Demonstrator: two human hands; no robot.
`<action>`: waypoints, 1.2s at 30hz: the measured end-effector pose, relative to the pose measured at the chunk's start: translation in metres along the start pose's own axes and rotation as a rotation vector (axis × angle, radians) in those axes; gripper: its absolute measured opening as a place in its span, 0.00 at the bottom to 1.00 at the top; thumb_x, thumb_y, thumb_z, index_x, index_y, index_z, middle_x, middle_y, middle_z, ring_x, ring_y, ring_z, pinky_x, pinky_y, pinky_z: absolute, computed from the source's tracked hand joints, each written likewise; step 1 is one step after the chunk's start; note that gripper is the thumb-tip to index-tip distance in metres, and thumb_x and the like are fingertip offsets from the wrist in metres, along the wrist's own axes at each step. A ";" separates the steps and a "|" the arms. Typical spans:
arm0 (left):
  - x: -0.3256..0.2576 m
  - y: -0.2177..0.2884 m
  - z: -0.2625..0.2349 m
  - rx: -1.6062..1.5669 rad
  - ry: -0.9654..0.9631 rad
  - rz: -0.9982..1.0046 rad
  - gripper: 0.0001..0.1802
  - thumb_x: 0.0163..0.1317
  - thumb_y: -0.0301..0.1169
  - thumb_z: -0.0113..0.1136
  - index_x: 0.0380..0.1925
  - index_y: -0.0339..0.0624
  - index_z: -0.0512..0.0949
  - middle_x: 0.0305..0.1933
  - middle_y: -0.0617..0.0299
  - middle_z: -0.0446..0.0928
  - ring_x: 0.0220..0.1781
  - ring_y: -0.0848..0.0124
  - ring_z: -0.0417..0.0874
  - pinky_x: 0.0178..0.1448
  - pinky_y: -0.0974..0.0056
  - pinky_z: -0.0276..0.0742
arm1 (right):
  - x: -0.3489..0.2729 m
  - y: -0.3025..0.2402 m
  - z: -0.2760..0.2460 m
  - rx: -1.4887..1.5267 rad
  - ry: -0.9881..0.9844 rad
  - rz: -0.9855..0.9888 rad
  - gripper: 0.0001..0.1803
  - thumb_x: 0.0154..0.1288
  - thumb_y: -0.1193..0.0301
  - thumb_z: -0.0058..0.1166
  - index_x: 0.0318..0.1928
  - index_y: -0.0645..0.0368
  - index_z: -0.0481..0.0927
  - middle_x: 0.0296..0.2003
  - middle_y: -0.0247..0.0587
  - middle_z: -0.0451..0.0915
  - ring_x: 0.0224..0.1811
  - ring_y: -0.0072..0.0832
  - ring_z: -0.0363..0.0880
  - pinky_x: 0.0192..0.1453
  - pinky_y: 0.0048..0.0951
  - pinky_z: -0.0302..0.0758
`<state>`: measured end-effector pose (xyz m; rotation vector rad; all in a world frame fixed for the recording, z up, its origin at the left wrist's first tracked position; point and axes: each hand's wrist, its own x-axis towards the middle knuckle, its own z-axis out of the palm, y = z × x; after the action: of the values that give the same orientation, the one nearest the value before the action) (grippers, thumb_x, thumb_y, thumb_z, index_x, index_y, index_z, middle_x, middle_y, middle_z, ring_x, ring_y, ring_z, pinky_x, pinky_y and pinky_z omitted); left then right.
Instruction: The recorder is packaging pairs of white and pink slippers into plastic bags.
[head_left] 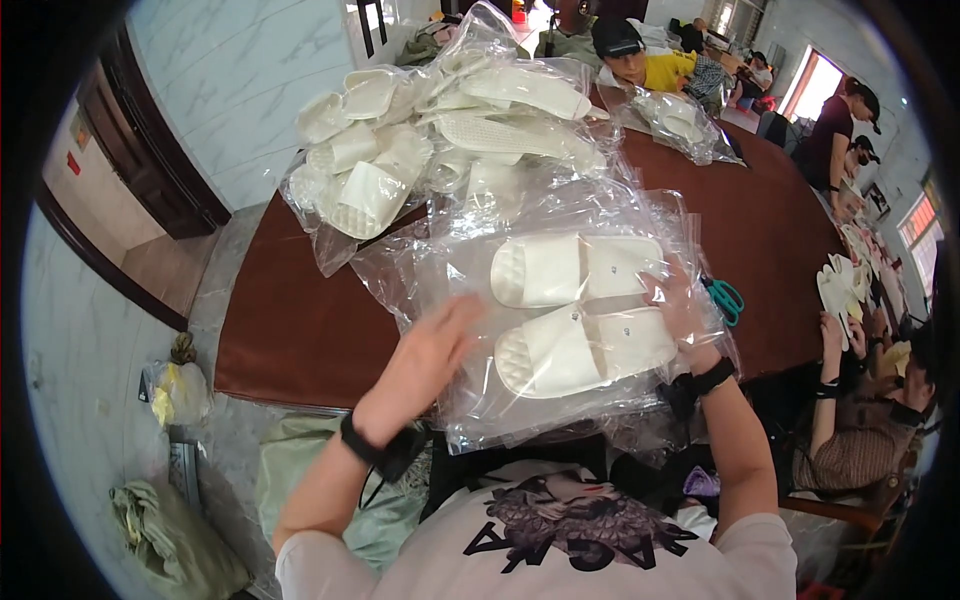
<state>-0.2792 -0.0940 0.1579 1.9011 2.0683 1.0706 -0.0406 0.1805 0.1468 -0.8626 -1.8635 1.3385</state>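
Note:
A pair of white slide slippers [552, 270] lies side by side in front of me, toes to the left, among clear plastic bags [440, 270]. My right hand [686, 308] is at their heel ends, its fingers curled over the upper slipper's heel and its palm beside the lower one. Plastic film partly covers that hand. My left hand [436, 342] hovers over the bags just left of the toes, fingers stretched out and slightly blurred, holding nothing. Whether the pair lies fully inside a bag I cannot tell.
Bagged white slippers [380, 170] are heaped at the back of the brown table [290, 330]. Teal-handled scissors [724, 300] lie right of my right hand. Another bagged pair [682, 122] rests at the far right. Co-workers sit across and to the right, one holding white slippers [836, 288].

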 end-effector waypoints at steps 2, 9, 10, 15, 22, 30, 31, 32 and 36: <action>0.023 -0.022 0.013 0.003 0.049 -0.040 0.29 0.67 0.36 0.57 0.66 0.42 0.67 0.72 0.48 0.64 0.71 0.48 0.66 0.69 0.48 0.66 | -0.001 -0.003 0.003 -0.004 0.014 -0.004 0.25 0.64 0.66 0.61 0.59 0.59 0.71 0.40 0.36 0.79 0.32 0.19 0.75 0.36 0.22 0.75; 0.046 -0.065 0.039 0.405 -0.296 -0.248 0.53 0.65 0.68 0.43 0.76 0.37 0.47 0.81 0.50 0.45 0.82 0.55 0.43 0.79 0.38 0.39 | 0.006 0.020 -0.017 -0.133 0.032 -0.018 0.25 0.65 0.68 0.60 0.59 0.61 0.69 0.39 0.39 0.79 0.32 0.19 0.76 0.33 0.22 0.75; 0.047 -0.062 0.039 0.400 -0.306 -0.239 0.53 0.65 0.68 0.43 0.76 0.37 0.47 0.81 0.50 0.45 0.82 0.55 0.43 0.79 0.38 0.39 | 0.007 0.021 -0.025 -0.152 0.048 -0.034 0.25 0.65 0.68 0.59 0.59 0.61 0.69 0.38 0.39 0.78 0.31 0.19 0.75 0.34 0.23 0.75; 0.044 -0.062 0.036 0.484 -0.300 -0.288 0.53 0.65 0.65 0.47 0.75 0.37 0.47 0.81 0.50 0.44 0.83 0.55 0.41 0.78 0.36 0.41 | 0.008 0.000 -0.070 -0.222 0.127 -0.011 0.23 0.65 0.70 0.58 0.57 0.63 0.69 0.37 0.36 0.77 0.32 0.18 0.75 0.36 0.22 0.75; 0.046 -0.058 0.032 0.492 -0.310 -0.300 0.52 0.64 0.66 0.47 0.76 0.39 0.48 0.81 0.50 0.44 0.83 0.55 0.41 0.77 0.34 0.40 | 0.050 0.039 -0.210 -0.250 0.256 -0.083 0.17 0.68 0.69 0.58 0.52 0.63 0.73 0.42 0.37 0.77 0.39 0.19 0.75 0.41 0.24 0.75; 0.043 -0.069 0.036 0.370 -0.166 -0.226 0.51 0.63 0.64 0.52 0.74 0.39 0.53 0.79 0.47 0.48 0.82 0.55 0.45 0.76 0.31 0.40 | 0.060 0.125 -0.378 -0.413 0.874 -0.096 0.25 0.68 0.61 0.58 0.56 0.68 0.71 0.50 0.52 0.79 0.46 0.42 0.80 0.52 0.37 0.75; 0.038 -0.065 0.030 0.387 -0.168 -0.245 0.51 0.63 0.64 0.52 0.74 0.39 0.53 0.79 0.47 0.48 0.82 0.55 0.45 0.76 0.31 0.40 | 0.056 0.122 -0.367 -0.712 0.841 0.067 0.27 0.69 0.58 0.57 0.57 0.68 0.71 0.51 0.56 0.78 0.47 0.48 0.80 0.53 0.41 0.75; 0.037 -0.058 0.024 0.412 -0.122 -0.228 0.47 0.63 0.59 0.57 0.72 0.39 0.57 0.78 0.46 0.51 0.80 0.52 0.50 0.76 0.34 0.44 | 0.049 0.114 -0.359 -1.013 0.798 0.227 0.28 0.70 0.56 0.55 0.58 0.68 0.71 0.51 0.59 0.78 0.48 0.54 0.79 0.55 0.45 0.74; 0.046 -0.071 0.013 0.179 0.130 -0.095 0.36 0.61 0.40 0.66 0.66 0.37 0.67 0.72 0.41 0.61 0.72 0.46 0.65 0.72 0.47 0.62 | 0.018 0.069 -0.284 -1.256 0.709 -0.232 0.25 0.71 0.59 0.52 0.60 0.62 0.71 0.57 0.54 0.75 0.59 0.50 0.73 0.62 0.44 0.69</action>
<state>-0.3395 -0.0436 0.1241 1.8324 2.3734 1.0460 0.1923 0.3574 0.1518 -1.3778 -1.9526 -0.4422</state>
